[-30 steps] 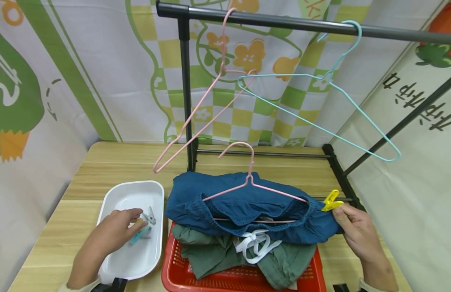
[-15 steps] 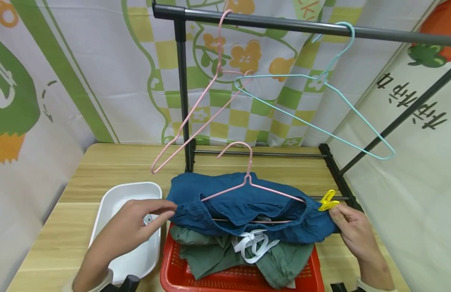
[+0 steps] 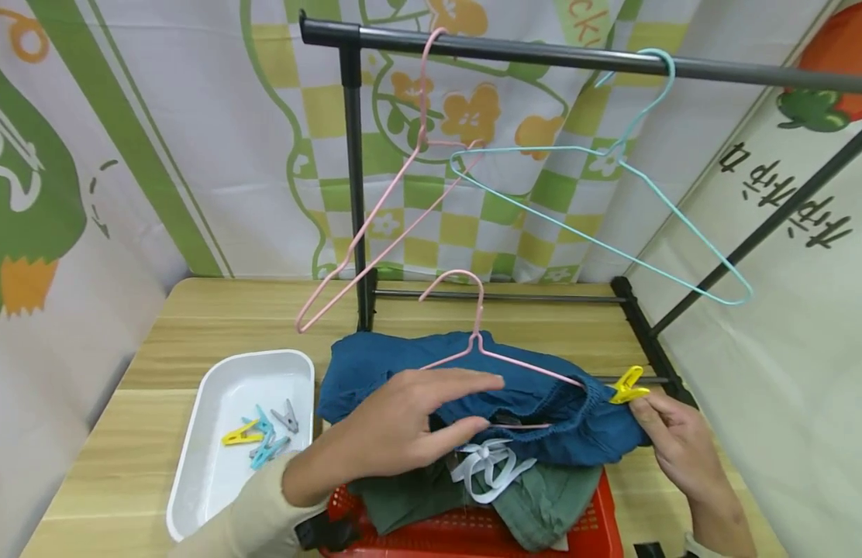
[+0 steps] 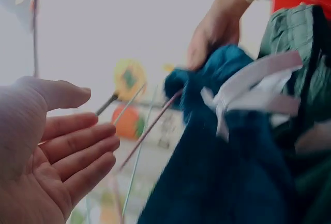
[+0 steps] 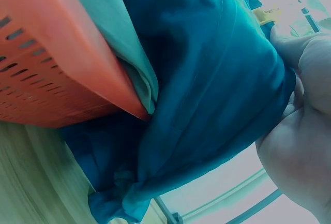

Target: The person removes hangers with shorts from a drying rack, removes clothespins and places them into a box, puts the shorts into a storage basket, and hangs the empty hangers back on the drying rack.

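Note:
Blue elastic-waist pants [image 3: 382, 356] lie over the red basket, a white drawstring bow [image 3: 490, 469] at the front of the waistband. A pink hanger [image 3: 478, 322] sits inside the waist, its hook pointing up. At the right end, a yellow clothespin [image 3: 629, 385] clips the waistband. My right hand [image 3: 678, 446] pinches the blue cloth beside that clothespin; in the right wrist view the thumb [image 5: 289, 45] presses on the fabric. My left hand [image 3: 410, 422] reaches across the pants' left half, hiding part of them. Its fingers [image 4: 83, 141] are extended and hold nothing.
A white tray [image 3: 201, 473] at the left holds several clothespins [image 3: 263, 434]. Green clothing [image 3: 543, 504] fills the red basket [image 3: 605, 523]. Behind stands a black rack [image 3: 543, 54], with another pink hanger [image 3: 392, 190] and a turquoise hanger [image 3: 654, 174] on its bar.
My left hand has left the tray, passed the left end of the waistband and moved right over the pants. My right hand keeps its hold at the yellow clothespin.

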Action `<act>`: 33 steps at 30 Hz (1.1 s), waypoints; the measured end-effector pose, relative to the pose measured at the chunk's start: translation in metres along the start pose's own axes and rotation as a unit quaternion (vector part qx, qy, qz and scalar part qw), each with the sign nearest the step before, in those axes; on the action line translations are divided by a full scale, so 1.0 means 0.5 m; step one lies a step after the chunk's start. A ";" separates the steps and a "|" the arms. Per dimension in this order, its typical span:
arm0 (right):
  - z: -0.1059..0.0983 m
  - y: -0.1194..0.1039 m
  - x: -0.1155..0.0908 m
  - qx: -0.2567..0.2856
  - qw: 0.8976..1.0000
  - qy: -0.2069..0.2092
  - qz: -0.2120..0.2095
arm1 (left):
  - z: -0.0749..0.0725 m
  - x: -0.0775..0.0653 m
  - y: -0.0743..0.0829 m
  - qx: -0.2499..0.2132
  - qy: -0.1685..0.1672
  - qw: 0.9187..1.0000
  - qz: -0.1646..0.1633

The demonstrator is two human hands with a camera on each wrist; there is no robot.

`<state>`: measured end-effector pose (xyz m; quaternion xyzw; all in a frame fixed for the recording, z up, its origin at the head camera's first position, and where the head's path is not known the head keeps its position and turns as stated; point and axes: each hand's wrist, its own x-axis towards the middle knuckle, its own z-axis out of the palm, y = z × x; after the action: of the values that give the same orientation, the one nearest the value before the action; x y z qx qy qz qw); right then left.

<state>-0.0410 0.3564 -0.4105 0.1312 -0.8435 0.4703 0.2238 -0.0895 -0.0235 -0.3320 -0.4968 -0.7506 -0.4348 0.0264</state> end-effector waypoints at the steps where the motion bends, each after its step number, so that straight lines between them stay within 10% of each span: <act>1: 0.000 0.001 0.000 0.002 1.000 -0.001 -0.003 | 0.011 0.016 0.004 0.010 -0.014 1.000 0.007; 7: 0.004 0.006 0.005 0.004 0.999 -0.019 -0.026 | 0.068 0.109 0.018 0.054 -0.098 0.994 -0.005; 15: 0.001 0.003 0.008 0.006 1.000 -0.011 -0.027 | 0.130 0.194 0.023 0.041 -0.080 0.996 0.014; 33: -0.008 -0.002 0.002 -0.018 0.999 -0.041 -0.031 | 0.206 0.274 0.006 0.123 -0.104 0.985 -0.057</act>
<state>-0.0405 0.3591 -0.4072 0.1722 -0.8558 0.4422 0.2058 -0.1160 0.1459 -0.3297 -0.4887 -0.8241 -0.2859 -0.0162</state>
